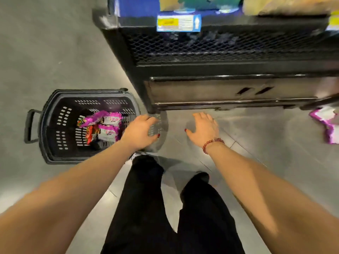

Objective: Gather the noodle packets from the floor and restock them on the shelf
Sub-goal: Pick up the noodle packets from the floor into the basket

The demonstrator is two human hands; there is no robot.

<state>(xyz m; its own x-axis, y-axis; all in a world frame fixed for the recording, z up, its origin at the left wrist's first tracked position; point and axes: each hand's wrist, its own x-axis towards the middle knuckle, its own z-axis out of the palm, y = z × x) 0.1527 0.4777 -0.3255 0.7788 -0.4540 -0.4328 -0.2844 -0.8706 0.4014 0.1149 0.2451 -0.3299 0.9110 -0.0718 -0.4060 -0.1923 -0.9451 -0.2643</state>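
A black plastic basket (55,125) stands on the floor at the left and holds several purple, white and red noodle packets (102,128). My left hand (139,132) sits on the basket's blurred right rim, with fingers and thumb curled around it. Empty and with its fingers spread, my right hand (203,128) hovers over the bare floor in front of the shelf base. More purple and white noodle packets (328,123) lie on the floor at the far right edge. The black shelf unit (220,70) rises ahead, with a mesh front and a price tag (178,22).
Boxed and bagged goods (201,3) fill the shelf level at the top of the view. My legs in black trousers (165,208) stand below the hands. Grey tiled floor (266,153) spreads between the shelf base and my feet.
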